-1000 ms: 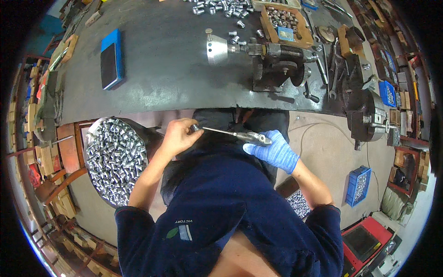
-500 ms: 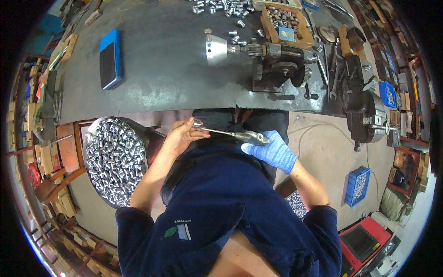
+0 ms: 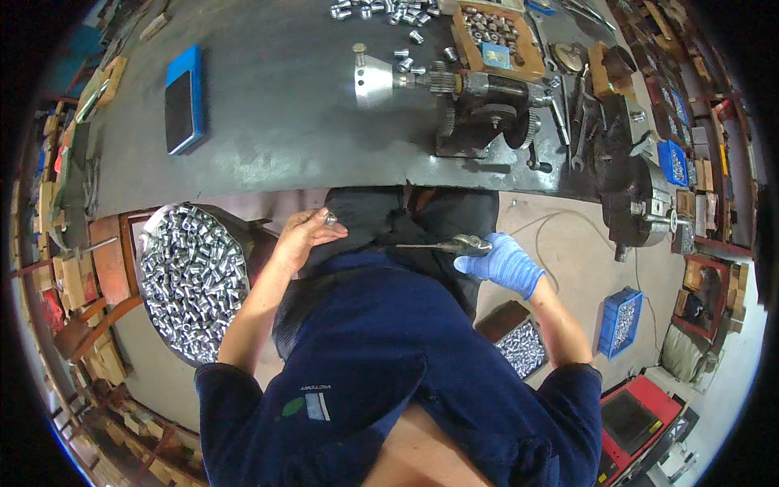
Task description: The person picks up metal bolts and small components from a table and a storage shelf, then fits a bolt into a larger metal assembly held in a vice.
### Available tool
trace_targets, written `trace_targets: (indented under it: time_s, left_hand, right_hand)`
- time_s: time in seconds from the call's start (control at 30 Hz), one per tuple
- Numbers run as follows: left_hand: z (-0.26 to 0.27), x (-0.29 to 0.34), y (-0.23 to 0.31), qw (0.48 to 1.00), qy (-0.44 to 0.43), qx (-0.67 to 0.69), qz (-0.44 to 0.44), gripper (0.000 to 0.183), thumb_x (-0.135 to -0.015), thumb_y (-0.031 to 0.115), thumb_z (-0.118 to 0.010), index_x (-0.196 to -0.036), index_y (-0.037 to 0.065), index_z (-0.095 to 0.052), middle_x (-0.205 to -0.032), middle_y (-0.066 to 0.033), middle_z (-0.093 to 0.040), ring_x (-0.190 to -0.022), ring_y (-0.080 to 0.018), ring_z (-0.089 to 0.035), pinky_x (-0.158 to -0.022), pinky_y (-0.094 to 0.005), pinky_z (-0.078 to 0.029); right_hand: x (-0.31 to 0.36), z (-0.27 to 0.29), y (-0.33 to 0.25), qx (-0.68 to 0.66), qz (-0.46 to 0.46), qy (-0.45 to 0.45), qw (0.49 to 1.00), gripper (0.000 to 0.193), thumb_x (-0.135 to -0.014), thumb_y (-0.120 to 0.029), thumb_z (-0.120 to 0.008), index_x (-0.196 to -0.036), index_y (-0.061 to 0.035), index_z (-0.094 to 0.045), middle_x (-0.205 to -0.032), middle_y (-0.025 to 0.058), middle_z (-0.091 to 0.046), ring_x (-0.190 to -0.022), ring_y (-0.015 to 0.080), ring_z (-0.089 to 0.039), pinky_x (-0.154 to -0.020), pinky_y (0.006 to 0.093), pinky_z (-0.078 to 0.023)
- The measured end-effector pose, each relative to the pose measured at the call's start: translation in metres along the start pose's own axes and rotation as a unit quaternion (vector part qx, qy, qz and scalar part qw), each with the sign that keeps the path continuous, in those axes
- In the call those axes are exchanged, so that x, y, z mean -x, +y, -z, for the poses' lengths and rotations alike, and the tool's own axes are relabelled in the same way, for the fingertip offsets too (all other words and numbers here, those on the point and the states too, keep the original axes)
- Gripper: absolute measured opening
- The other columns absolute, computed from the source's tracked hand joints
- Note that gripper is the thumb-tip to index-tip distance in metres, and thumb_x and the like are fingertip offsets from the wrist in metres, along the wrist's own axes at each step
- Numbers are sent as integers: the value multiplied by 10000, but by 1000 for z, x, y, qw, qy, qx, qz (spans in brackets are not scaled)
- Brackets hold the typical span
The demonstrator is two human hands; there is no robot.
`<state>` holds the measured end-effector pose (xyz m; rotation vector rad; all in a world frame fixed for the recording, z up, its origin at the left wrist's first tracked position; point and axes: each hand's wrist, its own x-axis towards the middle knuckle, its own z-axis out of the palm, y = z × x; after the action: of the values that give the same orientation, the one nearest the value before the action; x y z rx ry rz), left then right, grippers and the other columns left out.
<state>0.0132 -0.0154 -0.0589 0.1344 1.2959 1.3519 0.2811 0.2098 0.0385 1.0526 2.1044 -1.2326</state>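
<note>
Since the earlier frames, your left hand (image 3: 300,237) has drawn off the tool tip and now sits apart from it, bare, pinching a small silver sleeve (image 3: 330,217) between thumb and fingertips, just below the near edge of the dark steel workbench (image 3: 284,122). Your right hand (image 3: 499,264), in a blue glove, has closed round the handle of the slim metal hand tool (image 3: 442,243); its shaft points toward the left hand, level, below that same bench edge.

Left of your lap, under the bench edge, stands the round tub (image 3: 146,235) heaped with silver sleeves. On the bench top, toward its far right, sits a small geared fixture with a shiny round head (image 3: 487,97); a blue-cased tablet (image 3: 182,97) lies toward its left end.

Judgement: you appear to be between parts, one sleeve in hand, tool clear. The next move calls for bringing sleeve and tool tip squarely together without fumbling the small piece.
</note>
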Motion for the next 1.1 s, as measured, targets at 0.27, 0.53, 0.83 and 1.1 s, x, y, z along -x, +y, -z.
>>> trace_targets:
  time_s: [0.27,0.53,0.83,1.1]
  left_hand:
    - [-10,2,-7,993,-17,-116,24,363,-862,342,-565,-875,-20,-593,-835,-165,-657,-823,-219,-638,-839,-327,-424]
    - [-16,5,6,990,-1,-141,-5,377,-856,348,-575,-873,-28,-586,-830,-163,-654,-825,-221,-637,-845,-338,-429]
    - [-12,-2,-21,996,-30,-52,63,342,-855,308,-588,-871,-33,-573,-774,-155,-643,-773,-238,-643,-770,-325,-472]
    - [-37,16,3,881,-13,-451,-143,296,-778,165,-655,-925,-80,-578,-796,-182,-637,-754,-267,-646,-730,-335,-480]
  right_hand:
    - [-5,-14,-8,15,72,-14,997,453,-690,-405,-712,-894,-7,-639,-725,153,-633,-679,231,-605,-633,337,-475]
    - [-5,2,4,-20,-12,-41,999,379,-729,-389,-674,-870,-39,-644,-674,138,-620,-636,241,-605,-613,338,-475]
    - [-15,-20,1,-73,73,-6,995,453,-715,-430,-687,-870,-7,-637,-767,198,-632,-779,332,-616,-685,372,-475]
    - [-38,-22,-10,25,106,14,994,487,-712,-496,-657,-888,-42,-642,-831,193,-631,-838,329,-607,-726,379,-482]
